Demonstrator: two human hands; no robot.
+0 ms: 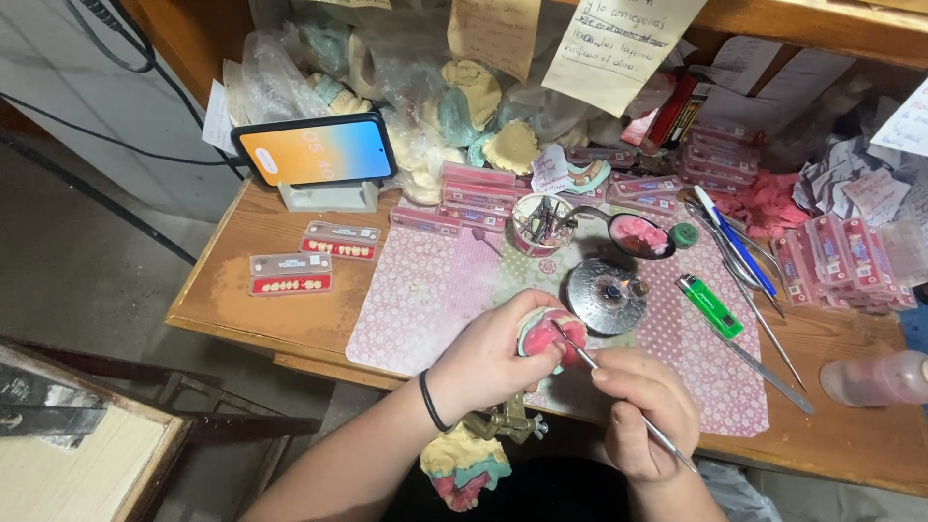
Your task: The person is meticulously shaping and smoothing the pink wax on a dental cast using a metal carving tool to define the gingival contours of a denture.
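Nearest me, my right hand (643, 411) pinches a thin metal pick (619, 396), fingers fully closed, tip on the pink wax denture (543, 335). My left hand (488, 358) cups that denture, grip wrapped tight. I'd scrape lightly, wrists braced. Beyond the denture sits the round burner (606, 296).

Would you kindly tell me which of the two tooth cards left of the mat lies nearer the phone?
The upper-right card, just below the phone; the other card lies lower-left, near the table edge.

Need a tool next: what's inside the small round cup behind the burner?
The cup holds a bundle of thin metal tools, tips up. Their lower ends and the cup's bottom are hidden by its wall.
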